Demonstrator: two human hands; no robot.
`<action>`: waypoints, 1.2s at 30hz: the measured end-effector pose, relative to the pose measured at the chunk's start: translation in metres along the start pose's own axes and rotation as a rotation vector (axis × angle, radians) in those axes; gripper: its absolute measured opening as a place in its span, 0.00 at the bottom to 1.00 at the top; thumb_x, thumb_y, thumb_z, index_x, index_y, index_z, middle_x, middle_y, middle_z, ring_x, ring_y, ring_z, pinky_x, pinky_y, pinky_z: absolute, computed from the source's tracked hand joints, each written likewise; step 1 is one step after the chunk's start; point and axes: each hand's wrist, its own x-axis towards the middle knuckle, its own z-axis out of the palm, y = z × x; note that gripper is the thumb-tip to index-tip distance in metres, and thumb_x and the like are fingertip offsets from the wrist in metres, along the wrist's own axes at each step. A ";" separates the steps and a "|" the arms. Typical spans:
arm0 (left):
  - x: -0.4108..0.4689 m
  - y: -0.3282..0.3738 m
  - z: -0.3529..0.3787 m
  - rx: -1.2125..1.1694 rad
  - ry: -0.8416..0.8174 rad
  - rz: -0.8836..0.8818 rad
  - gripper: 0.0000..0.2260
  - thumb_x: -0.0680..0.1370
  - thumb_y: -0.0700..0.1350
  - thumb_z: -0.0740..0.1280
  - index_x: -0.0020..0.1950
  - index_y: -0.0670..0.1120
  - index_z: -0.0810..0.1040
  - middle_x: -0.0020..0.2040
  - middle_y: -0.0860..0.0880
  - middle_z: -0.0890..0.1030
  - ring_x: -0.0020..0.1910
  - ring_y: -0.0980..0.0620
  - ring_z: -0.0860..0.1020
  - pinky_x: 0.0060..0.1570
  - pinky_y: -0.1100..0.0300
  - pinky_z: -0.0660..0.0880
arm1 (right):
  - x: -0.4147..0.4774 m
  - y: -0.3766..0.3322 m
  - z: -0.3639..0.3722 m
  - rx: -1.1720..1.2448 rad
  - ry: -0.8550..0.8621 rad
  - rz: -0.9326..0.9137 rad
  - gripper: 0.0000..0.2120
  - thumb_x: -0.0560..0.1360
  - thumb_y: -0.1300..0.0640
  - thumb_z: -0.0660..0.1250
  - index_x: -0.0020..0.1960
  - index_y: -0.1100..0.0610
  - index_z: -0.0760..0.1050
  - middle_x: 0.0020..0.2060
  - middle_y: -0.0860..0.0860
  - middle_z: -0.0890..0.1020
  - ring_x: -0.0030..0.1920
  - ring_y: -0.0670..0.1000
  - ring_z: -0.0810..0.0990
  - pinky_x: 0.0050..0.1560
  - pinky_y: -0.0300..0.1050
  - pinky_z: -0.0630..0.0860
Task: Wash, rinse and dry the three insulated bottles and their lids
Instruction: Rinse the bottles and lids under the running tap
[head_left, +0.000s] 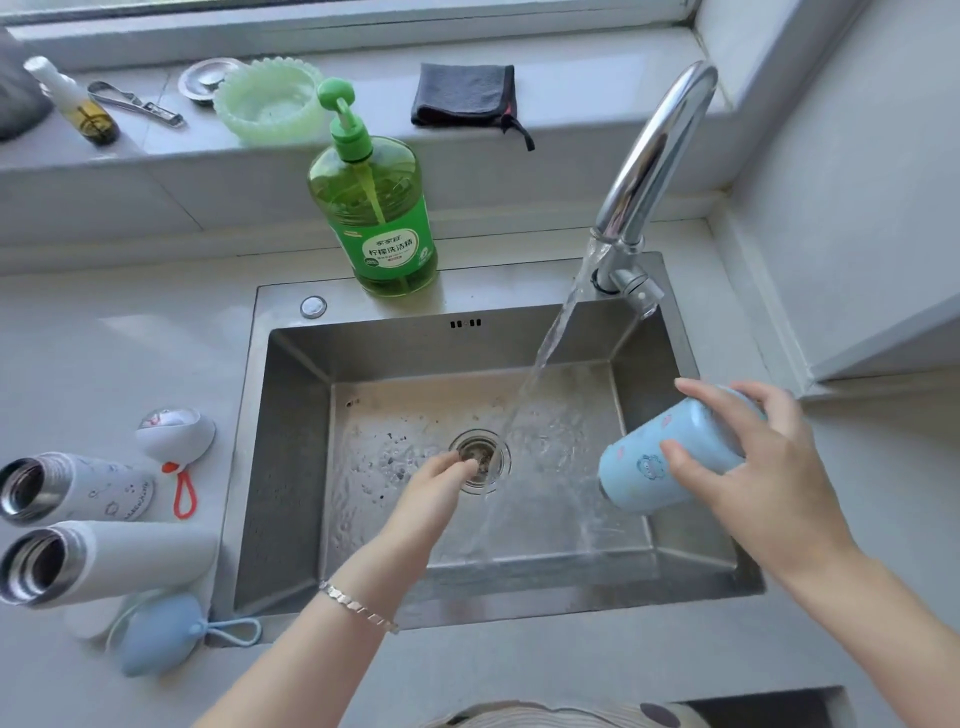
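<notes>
A person rinses a blue insulated bottle (660, 462) at a steel sink (249, 467) as water (550, 338) runs from the chrome faucet (654, 156) at the far right corner. The right hand (748, 467) grasps the bottle around its body, fingers spread and curled over it, holding it tilted above the right side of the basin with its mouth down toward the left; the mouth itself is hard to make out through the pouring water. The left hand (441, 480), a silver bracelet (358, 608) on its wrist, reaches under the stream near the drain (480, 460), fingers stretched forward and together, holding nothing.

A green pump bottle (374, 208) on the sink's far rim carries a label reading "柠檬洗洁精"; the smaller print above and below it is not legible. The blue bottle bears a small cartoon print whose lettering is too small to read.

On the counter to the left lie 2 white bottles, open mouths facing left and cut by the frame edge: a printed one (88, 488), with unreadable script near its base, and a plain one (119, 561) nearer. Beside them are a white lid (176, 434) with an orange loop and a blue lid (161, 634) with a blue loop; a 3rd, pale lid (91, 618) is partly hidden beneath the plain bottle.

A dark folded cloth (465, 96) and a pale green bowl (270, 98) sit on the far windowsill.
</notes>
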 end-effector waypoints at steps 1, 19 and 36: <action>-0.002 0.002 0.001 -0.020 -0.010 0.016 0.22 0.78 0.48 0.64 0.71 0.45 0.67 0.70 0.48 0.69 0.68 0.50 0.68 0.68 0.53 0.65 | 0.000 0.002 0.001 0.064 0.001 0.073 0.22 0.67 0.50 0.73 0.60 0.41 0.74 0.54 0.46 0.66 0.58 0.49 0.68 0.58 0.41 0.65; 0.009 0.067 0.039 -0.025 0.080 0.314 0.25 0.60 0.47 0.81 0.50 0.49 0.72 0.45 0.55 0.78 0.42 0.61 0.77 0.38 0.67 0.72 | 0.015 0.005 0.079 0.243 -0.396 0.207 0.30 0.58 0.51 0.80 0.55 0.46 0.69 0.50 0.43 0.73 0.48 0.42 0.75 0.40 0.32 0.71; 0.033 0.076 0.045 0.106 0.102 0.530 0.29 0.56 0.47 0.82 0.53 0.58 0.76 0.48 0.61 0.80 0.50 0.61 0.77 0.47 0.67 0.72 | 0.105 0.043 0.076 0.379 -0.211 0.424 0.33 0.74 0.68 0.61 0.75 0.61 0.50 0.73 0.57 0.60 0.72 0.52 0.63 0.68 0.44 0.61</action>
